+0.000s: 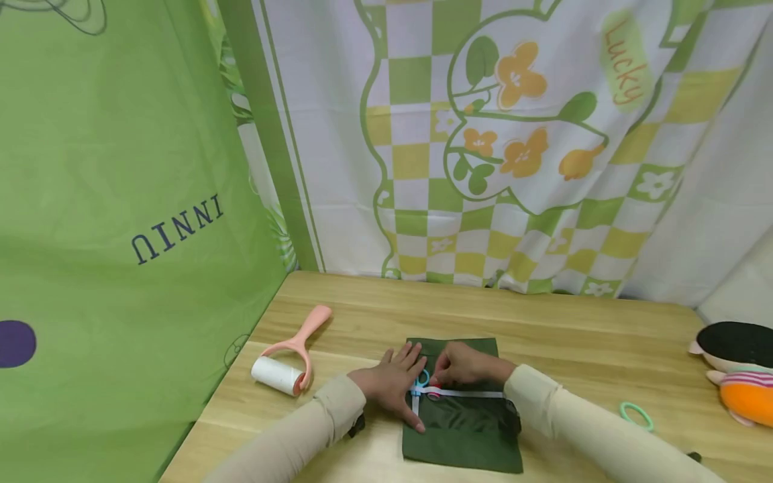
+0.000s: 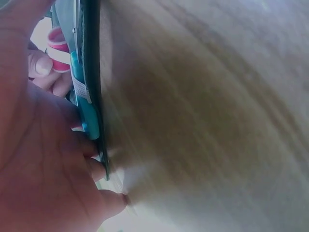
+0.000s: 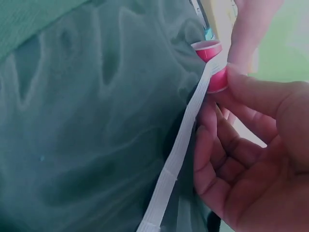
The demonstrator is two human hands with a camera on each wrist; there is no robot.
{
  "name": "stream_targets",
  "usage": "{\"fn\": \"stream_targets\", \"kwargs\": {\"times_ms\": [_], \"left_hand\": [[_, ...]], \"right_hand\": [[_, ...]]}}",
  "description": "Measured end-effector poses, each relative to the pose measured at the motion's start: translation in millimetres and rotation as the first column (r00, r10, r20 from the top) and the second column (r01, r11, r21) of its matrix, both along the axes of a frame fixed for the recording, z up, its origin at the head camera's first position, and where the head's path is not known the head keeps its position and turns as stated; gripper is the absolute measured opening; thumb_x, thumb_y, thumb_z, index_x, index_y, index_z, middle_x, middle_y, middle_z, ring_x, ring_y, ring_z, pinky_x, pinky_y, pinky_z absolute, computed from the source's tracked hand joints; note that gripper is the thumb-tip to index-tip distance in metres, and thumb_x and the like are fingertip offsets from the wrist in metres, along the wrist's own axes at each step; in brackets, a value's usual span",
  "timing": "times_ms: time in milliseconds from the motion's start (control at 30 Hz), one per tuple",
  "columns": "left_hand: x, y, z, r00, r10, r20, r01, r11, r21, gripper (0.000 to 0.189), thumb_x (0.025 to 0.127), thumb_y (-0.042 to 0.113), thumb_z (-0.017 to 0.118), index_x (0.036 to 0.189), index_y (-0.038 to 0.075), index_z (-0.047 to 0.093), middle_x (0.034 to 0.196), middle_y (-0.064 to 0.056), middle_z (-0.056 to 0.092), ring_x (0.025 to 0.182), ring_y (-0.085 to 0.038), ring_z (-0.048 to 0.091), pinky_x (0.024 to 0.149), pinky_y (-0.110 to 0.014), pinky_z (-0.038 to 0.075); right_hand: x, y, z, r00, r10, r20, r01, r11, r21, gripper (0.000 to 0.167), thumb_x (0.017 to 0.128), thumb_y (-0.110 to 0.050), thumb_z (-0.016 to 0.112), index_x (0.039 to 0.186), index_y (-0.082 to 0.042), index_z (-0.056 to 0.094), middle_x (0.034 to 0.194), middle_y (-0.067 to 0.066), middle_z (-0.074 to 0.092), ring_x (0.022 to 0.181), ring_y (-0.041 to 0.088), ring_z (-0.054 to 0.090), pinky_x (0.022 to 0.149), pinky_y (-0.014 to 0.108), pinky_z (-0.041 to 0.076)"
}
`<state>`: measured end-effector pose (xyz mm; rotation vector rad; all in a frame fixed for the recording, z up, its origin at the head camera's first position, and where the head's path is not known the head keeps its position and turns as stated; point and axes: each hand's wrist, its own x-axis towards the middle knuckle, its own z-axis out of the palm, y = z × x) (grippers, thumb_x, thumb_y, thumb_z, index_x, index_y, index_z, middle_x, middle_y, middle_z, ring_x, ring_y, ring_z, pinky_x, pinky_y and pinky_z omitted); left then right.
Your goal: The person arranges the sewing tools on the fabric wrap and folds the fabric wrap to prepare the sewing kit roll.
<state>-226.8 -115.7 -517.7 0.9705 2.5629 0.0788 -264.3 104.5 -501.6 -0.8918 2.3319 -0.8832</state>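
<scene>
A dark green cloth organizer (image 1: pixel 461 446) lies on the table with a white elastic band (image 1: pixel 474 394) across it. My left hand (image 1: pixel 391 384) rests spread on its left side, beside scissors with light blue handles (image 1: pixel 423 377), which are tucked under the band. My right hand (image 1: pixel 468 364) pinches a small hollow red roll (image 3: pixel 218 81) at the elastic. In the right wrist view the thumb presses the roll's side, and the band loops over it. The left wrist view shows the roll's open end beyond the left palm.
A lint roller with a pink handle (image 1: pixel 311 325) lies at the left of the wooden table (image 1: pixel 362 302). On the right are a mint green ring (image 1: pixel 637 416) and a plush toy (image 1: pixel 745 392). A patterned curtain (image 1: pixel 417 161) hangs behind the table's back edge.
</scene>
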Motion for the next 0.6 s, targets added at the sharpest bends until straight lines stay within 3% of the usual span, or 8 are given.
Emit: {"fn": "stream_targets", "kwargs": {"times_ms": [200,400,500,600], "left_hand": [[0.6,-0.7,-1.7,1.0,-0.007,0.01,0.007,1.0,0.01,0.126,0.074,0.078,0.069,0.163,0.015,0.007,0.17,-0.013,-0.01,0.158,-0.032,-0.01,0.125,-0.06,0.011],[1.1,1.0,1.1,0.999,-0.007,0.041,0.007,1.0,0.002,0.128,0.072,0.077,0.072,0.163,0.017,0.006,0.17,-0.012,-0.012,0.158,-0.032,-0.011,0.125,-0.06,0.011],[0.9,1.0,0.8,0.999,-0.005,0.043,0.004,1.0,0.007,0.128,0.071,0.077,0.072,0.163,0.017,0.007,0.17,-0.011,-0.012,0.158,-0.032,-0.01,0.125,-0.06,0.01],[0.3,-0.5,-1.0,1.0,-0.007,0.01,0.006,1.0,0.006,0.128,0.071,0.078,0.071,0.163,0.016,0.009,0.17,-0.012,-0.01,0.158,-0.033,-0.008,0.125,-0.06,0.013]], "right_hand": [[-1.0,3.6,-4.1,0.999,0.048,0.002,-0.048,0.999,-0.016,0.018,0.092,-0.017,0.073,0.078,-0.008,0.079,0.063,-0.009,0.064,0.055,-0.001,0.048,0.052,0.016,0.038],[-1.4,6.3,-7.5,0.996,0.085,-0.009,-0.085,0.996,-0.012,0.016,0.093,-0.018,0.072,0.082,-0.008,0.079,0.072,-0.006,0.071,0.06,-0.002,0.051,0.057,0.016,0.042],[-2.6,8.1,-8.6,0.995,0.077,-0.058,-0.077,0.997,0.005,0.017,0.095,-0.02,0.069,0.086,-0.01,0.079,0.071,-0.005,0.072,0.06,-0.003,0.053,0.057,0.017,0.044],[-3.9,12.7,2.8,0.978,0.044,-0.203,-0.037,0.999,0.039,0.02,0.098,-0.023,0.065,0.089,-0.011,0.078,0.068,-0.005,0.069,0.056,-0.002,0.053,0.055,0.018,0.045]]}}
